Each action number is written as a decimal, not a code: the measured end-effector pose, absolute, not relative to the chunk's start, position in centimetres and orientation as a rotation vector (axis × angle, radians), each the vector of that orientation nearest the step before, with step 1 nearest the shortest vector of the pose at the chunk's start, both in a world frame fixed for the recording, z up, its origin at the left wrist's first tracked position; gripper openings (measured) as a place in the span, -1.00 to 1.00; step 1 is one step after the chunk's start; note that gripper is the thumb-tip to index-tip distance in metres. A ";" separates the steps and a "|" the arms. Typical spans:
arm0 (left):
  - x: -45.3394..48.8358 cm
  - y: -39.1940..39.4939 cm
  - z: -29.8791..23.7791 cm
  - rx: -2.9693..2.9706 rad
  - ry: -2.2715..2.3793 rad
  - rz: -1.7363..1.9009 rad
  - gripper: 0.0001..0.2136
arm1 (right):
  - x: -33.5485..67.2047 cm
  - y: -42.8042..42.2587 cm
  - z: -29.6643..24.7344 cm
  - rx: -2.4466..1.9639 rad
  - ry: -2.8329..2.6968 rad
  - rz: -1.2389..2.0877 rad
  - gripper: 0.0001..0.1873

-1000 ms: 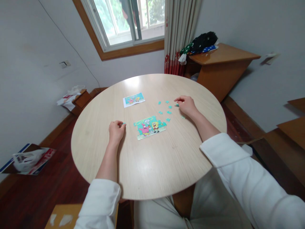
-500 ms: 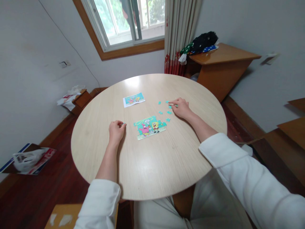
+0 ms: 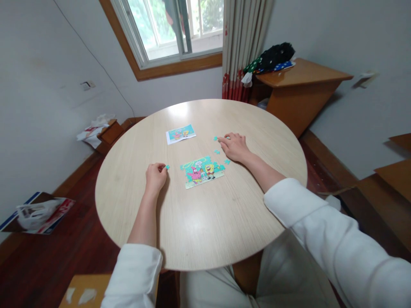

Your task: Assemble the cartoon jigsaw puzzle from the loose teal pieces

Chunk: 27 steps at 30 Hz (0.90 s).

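My left hand [image 3: 156, 175] rests at the left of the table, thumb and fingers pinched on a small turquoise puzzle piece [image 3: 167, 167]. To its right lies a partly joined jigsaw puzzle [image 3: 203, 172] with cartoon figures; its top edge is uneven. My right hand [image 3: 235, 146] is beyond the puzzle on the right, palm down with fingers stretched out. Its index fingertip is at a loose turquoise piece [image 3: 215, 138]. Nearer me lie another loose piece [image 3: 217, 152] and one more piece [image 3: 227, 161] by the wrist. The right hand partly covers other pieces.
A printed picture card [image 3: 180, 134] of the same scene lies further back on the round wooden table [image 3: 128, 179]. Behind the table stand a window [image 3: 180, 30], a curtain [image 3: 240, 51] and a brown desk [image 3: 305, 72] with cloth on it.
My right hand has moved left across the loose pieces, from one further right to the leftmost one. My left hand has barely shifted and still pinches its piece.
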State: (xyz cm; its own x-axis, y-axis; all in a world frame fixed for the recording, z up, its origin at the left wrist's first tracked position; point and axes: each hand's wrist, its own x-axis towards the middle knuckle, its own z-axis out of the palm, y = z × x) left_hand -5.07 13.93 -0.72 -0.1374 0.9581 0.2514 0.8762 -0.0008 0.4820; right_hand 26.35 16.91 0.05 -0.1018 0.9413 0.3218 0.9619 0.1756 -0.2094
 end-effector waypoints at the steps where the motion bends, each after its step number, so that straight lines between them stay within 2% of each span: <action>1: -5.1 13.9 -0.7 1.957 2.109 0.823 -0.78 | 26.2 17.0 0.1 -1.808 -2.091 -0.079 -0.56; 6: -5.1 13.8 -0.4 1.910 2.113 0.866 -0.73 | 25.8 17.2 0.2 -1.856 -2.116 -0.064 -0.56; 18: -5.1 14.0 -0.7 1.877 2.047 0.842 -0.85 | 27.2 17.1 0.9 -1.781 -1.890 0.004 -0.57; 22: -5.0 14.0 -0.8 1.886 2.031 0.868 -0.87 | 29.4 16.8 1.5 -1.798 -1.736 0.149 -0.59; 27: -4.7 13.7 -0.6 1.871 1.987 0.899 -0.90 | 31.7 16.6 1.7 -1.820 -1.649 0.355 -0.72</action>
